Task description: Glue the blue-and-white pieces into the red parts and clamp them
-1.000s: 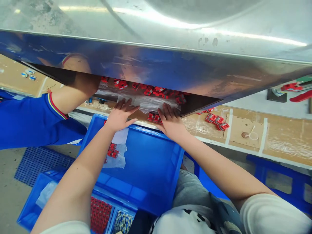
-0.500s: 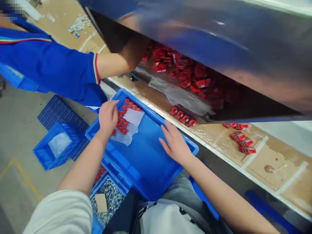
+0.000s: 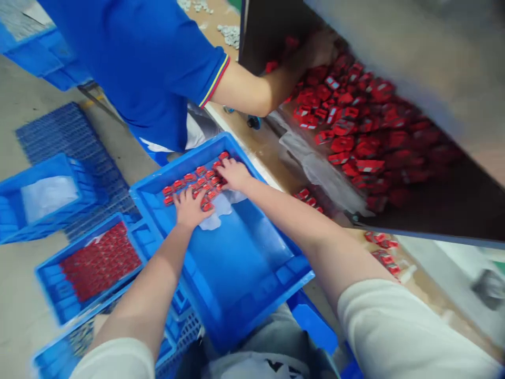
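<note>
In front of me a large blue tray (image 3: 221, 295) lies tilted. Its far end holds rows of small red pieces (image 3: 189, 178) that look like toy cars, with white paper (image 3: 211, 221) partly under them. My left hand (image 3: 190, 209) rests on the near side of the rows, fingers spread over the pieces. At the right end of the rows my right hand (image 3: 235, 175) also has its fingers apart, touching pieces by the tray's far wall. What lies under both sets of fingertips is partly hidden.
A co-worker's arm (image 3: 244, 87) reaches into a dark bin full of red pieces (image 3: 347, 126). More red pieces (image 3: 310, 200) line the bench. At left are a blue crate of red pieces (image 3: 100, 260), a blue crate with white paper (image 3: 49, 197) and blue pallets (image 3: 59, 131).
Both my hands have moved onto the red pieces; the right crossed from the tray's right side to its far end. The paper is now mostly covered or shifted. My view has turned.
</note>
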`<move>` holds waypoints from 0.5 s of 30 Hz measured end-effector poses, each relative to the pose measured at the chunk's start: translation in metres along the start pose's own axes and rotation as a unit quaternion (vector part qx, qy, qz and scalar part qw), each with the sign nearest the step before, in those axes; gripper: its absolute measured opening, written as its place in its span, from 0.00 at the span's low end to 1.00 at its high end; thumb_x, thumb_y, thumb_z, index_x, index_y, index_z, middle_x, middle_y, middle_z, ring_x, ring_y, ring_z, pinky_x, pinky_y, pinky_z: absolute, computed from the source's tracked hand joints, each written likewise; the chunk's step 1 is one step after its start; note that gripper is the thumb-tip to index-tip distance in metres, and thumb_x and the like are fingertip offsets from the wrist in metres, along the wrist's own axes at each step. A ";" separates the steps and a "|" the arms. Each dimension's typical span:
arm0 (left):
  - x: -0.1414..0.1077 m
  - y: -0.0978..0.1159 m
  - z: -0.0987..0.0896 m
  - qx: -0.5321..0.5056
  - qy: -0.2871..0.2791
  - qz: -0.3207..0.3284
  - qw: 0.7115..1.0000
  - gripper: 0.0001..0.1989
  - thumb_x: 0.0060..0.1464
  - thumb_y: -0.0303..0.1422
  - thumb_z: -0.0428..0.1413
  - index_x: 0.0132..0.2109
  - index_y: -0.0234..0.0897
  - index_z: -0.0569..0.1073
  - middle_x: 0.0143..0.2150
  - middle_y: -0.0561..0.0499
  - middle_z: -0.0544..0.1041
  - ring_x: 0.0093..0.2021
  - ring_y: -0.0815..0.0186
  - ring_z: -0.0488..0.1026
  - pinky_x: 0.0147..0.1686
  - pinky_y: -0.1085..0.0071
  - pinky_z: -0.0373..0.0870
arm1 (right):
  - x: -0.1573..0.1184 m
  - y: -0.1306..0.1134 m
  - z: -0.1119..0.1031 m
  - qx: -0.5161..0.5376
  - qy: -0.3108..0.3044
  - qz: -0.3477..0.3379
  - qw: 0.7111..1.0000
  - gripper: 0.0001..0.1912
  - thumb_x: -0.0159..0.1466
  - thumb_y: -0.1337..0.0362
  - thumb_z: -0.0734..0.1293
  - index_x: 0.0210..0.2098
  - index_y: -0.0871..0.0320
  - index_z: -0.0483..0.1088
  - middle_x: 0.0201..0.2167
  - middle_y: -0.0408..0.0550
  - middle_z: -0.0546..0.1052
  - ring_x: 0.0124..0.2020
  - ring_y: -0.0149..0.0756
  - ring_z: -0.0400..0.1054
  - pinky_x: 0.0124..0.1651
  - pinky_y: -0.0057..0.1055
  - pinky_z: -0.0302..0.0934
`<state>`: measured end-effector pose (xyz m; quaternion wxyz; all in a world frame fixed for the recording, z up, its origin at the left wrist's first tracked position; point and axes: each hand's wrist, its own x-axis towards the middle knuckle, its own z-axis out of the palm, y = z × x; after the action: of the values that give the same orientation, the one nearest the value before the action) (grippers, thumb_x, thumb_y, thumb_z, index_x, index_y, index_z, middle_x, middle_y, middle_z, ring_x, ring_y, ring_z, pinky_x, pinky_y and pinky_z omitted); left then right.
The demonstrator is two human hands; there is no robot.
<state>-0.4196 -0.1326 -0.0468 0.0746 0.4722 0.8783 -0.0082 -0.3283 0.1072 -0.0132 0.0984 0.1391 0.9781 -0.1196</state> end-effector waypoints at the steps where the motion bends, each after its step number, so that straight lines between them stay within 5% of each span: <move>1: 0.001 -0.002 0.001 0.001 0.009 0.009 1.000 0.44 0.56 0.58 0.65 0.75 0.51 0.67 0.78 0.34 0.57 0.74 0.31 0.54 0.71 0.31 0.48 | 0.005 0.005 0.007 -0.015 0.008 -0.038 0.999 0.50 0.62 0.44 0.78 0.74 0.61 0.62 0.74 0.72 0.62 0.73 0.69 0.60 0.70 0.56 0.59; 3: 0.002 -0.004 0.003 -0.001 0.022 0.016 1.000 0.43 0.57 0.56 0.64 0.76 0.53 0.66 0.79 0.35 0.55 0.74 0.30 0.54 0.69 0.31 0.49 | 0.011 0.015 0.023 -0.031 0.014 -0.085 0.996 0.61 0.57 0.36 0.78 0.78 0.62 0.56 0.78 0.73 0.53 0.77 0.76 0.47 0.75 0.62 0.48; 6: 0.000 -0.001 0.003 -0.013 0.016 0.006 1.000 0.42 0.59 0.57 0.63 0.75 0.51 0.67 0.77 0.32 0.56 0.69 0.31 0.61 0.66 0.32 0.55 | 0.004 0.020 0.052 -0.033 0.046 -0.087 0.995 0.58 0.62 0.35 0.74 0.78 0.63 0.54 0.79 0.74 0.50 0.78 0.79 0.40 0.75 0.67 0.41; 10: -0.003 0.007 -0.001 -0.022 0.000 -0.018 1.000 0.41 0.58 0.58 0.63 0.73 0.46 0.70 0.77 0.29 0.56 0.67 0.30 0.62 0.63 0.32 0.58 | -0.026 0.012 0.076 0.000 0.081 -0.046 0.996 0.42 0.72 0.37 0.63 0.76 0.57 0.60 0.74 0.71 0.59 0.72 0.72 0.49 0.69 0.62 0.50; 15: 0.003 0.005 -0.002 -0.017 0.001 -0.011 1.000 0.41 0.60 0.56 0.62 0.75 0.46 0.67 0.79 0.32 0.54 0.69 0.28 0.60 0.66 0.29 0.55 | -0.040 0.006 0.078 0.017 0.067 -0.034 0.997 0.42 0.72 0.35 0.62 0.74 0.55 0.61 0.68 0.68 0.64 0.66 0.66 0.54 0.64 0.59 0.53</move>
<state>-0.4170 -0.1273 -0.0451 0.0819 0.4610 0.8836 0.0062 -0.2764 0.0826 -0.0794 0.0257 0.1150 0.9845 -0.1298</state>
